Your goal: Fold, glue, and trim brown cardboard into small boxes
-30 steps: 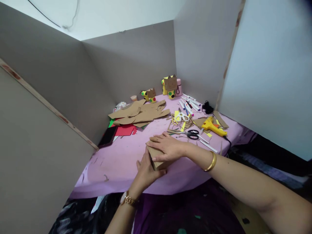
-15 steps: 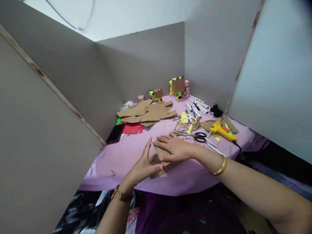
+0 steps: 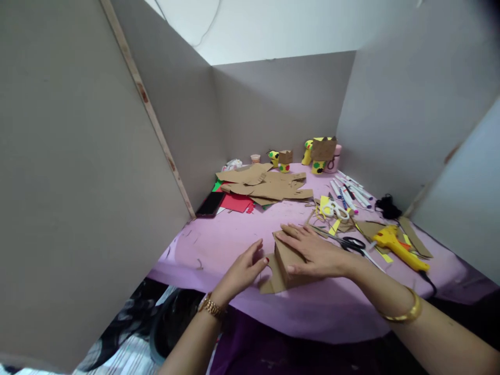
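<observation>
A folded brown cardboard box stands near the front edge of the table, with a flap spread out at its left side. My right hand lies flat on top of the box, fingers stretched out and slightly apart. Just left of the box is my left hand, its thumb and fingers apart and nothing held between them. The thumb tip comes close to the flap; whether it touches I cannot tell. The right palm hides part of the box's top.
Black-handled scissors, white scissors and a yellow glue gun lie to the right. Several markers are behind them. Cardboard sheets, red paper and a phone lie at the back left. Grey partitions surround the table.
The view has swung left, so everything sits further right. My left hand has drawn away from the box to its left. My right hand stays flat on top.
</observation>
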Tool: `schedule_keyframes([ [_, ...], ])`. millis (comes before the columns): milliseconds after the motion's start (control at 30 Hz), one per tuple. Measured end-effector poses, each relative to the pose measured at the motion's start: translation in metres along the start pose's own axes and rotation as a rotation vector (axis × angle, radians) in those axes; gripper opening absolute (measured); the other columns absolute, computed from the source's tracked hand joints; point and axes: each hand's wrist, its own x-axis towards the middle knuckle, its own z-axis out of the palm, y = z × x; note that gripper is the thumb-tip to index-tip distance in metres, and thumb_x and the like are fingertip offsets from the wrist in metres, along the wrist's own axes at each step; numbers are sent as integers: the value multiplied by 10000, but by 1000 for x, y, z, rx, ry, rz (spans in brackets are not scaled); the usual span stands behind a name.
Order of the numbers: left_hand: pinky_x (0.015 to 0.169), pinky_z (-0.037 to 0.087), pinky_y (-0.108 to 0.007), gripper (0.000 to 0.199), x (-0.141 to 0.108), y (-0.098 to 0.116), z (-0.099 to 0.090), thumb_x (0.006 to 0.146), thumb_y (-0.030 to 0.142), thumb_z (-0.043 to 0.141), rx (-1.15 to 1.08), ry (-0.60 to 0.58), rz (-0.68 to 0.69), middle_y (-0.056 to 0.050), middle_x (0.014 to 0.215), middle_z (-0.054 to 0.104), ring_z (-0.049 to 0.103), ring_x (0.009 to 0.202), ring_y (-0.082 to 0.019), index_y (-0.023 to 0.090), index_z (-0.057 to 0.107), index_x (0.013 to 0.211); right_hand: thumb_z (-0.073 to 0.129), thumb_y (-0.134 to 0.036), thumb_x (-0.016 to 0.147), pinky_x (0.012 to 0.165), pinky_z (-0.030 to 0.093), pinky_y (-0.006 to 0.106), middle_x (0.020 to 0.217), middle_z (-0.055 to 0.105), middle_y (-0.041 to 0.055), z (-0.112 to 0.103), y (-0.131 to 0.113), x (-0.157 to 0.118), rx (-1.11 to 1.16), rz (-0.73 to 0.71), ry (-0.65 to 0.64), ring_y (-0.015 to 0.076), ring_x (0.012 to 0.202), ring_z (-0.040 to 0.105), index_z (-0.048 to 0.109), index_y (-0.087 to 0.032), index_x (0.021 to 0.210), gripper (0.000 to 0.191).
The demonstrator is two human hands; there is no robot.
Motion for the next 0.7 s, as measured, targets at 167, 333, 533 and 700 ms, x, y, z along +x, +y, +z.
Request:
schedule_keyframes([
  [167,1166,240,-499,994,-15,3,-3,594,330,823,170,-93,51,-184,1540,361,313,1423,-340,131,365,1454,648,-774,635,1097,48,708,1592,136,268,-7,3,-1,31,-9,-105,456,1451,70,163,-127,1539,1213],
  [333,1174,209,-475,981,-24,7,4,626,279,804,290,-107,76,-199,1530,368,274,1433,-320,93,331,1465,724,-685,624,1145,158,597,1552,330,199,-12,9,-3,101,4,-60,400,1413,283,245,-166,1530,1148],
  [533,1149,96,-612,1042,-40,17,27,646,348,807,366,16,11,-224,1479,411,348,1350,-371,87,258,1492,629,-739,678,1142,237,548,1589,227,197,-23,34,-21,241,194,161,377,1428,261,117,-155,1548,1166],
  [700,1057,252,-641,1076,-49,28,58,649,556,779,451,206,-85,-241,1380,486,423,1243,-417,83,294,1485,494,-787,736,1090,316,581,1554,282,198,-37,42,-36,315,334,355,384,1403,320,3,-222,1546,1103],
])
